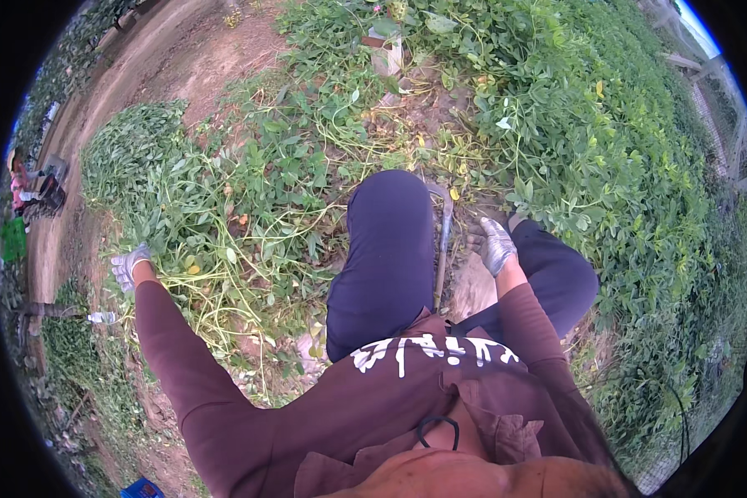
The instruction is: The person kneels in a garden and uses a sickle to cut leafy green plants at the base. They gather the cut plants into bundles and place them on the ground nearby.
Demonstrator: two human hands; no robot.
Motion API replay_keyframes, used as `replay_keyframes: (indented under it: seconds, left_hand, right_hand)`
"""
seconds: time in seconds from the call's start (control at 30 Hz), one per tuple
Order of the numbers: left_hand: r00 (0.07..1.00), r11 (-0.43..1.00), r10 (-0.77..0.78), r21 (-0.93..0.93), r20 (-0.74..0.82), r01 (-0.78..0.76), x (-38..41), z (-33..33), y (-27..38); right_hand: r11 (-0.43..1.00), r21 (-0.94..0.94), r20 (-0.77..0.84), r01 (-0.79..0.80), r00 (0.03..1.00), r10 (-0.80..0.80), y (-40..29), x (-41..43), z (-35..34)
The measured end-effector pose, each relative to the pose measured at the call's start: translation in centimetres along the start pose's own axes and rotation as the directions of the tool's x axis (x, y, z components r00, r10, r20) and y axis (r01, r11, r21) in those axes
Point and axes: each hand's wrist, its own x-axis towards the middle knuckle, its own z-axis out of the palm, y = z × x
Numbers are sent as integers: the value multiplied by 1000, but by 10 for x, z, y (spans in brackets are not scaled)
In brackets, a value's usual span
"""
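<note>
My left hand (131, 266), in a grey-white coated glove, is stretched far out to the left. It is at the edge of a heap of uprooted leafy plants with long pale stems (218, 274). Its fingers look curled, and whether they grip anything is hidden. My right hand (497, 248), gloved alike, is low over bare soil beside my bent right leg. Its fingers are apart and nothing shows in them. Between my legs lies a hand tool with a curved metal head and a long handle (443, 243), apart from both hands.
Dense green plants (635, 187) grow along the right. A dirt path (81, 162) runs at left, where a person (22, 183) is beside a dark container (53, 192). A clear plastic bottle (103, 318) lies near my left arm. Something blue (142, 488) is at the lower left.
</note>
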Motion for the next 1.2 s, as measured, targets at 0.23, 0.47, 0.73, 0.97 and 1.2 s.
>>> replay_keyframes:
  seconds: [0.23, 0.47, 0.73, 0.97, 1.2]
  left_hand:
    - [276, 274, 929, -41, -248, -961, -164, 18, 243]
    - [-571, -412, 673, -403, 470, -817, -441, 111, 368]
    - [-174, -266, 641, 3, 748, -964, -489, 253, 366]
    - [-457, -401, 526, -264, 717, -877, -469, 275, 398]
    - [-257, -444, 493, -14, 832, -896, -475, 270, 388]
  right_hand:
    - [871, -424, -78, -250, 968, 240, 88, 63, 7]
    - [321, -901, -203, -293, 937, 286, 154, 116, -21]
    - [145, -840, -469, -522, 835, 287, 118, 136, -12]
    - [380, -823, -381, -422, 907, 181, 152, 146, -44]
    - [323, -877, -258, -357, 915, 309, 111, 147, -25]
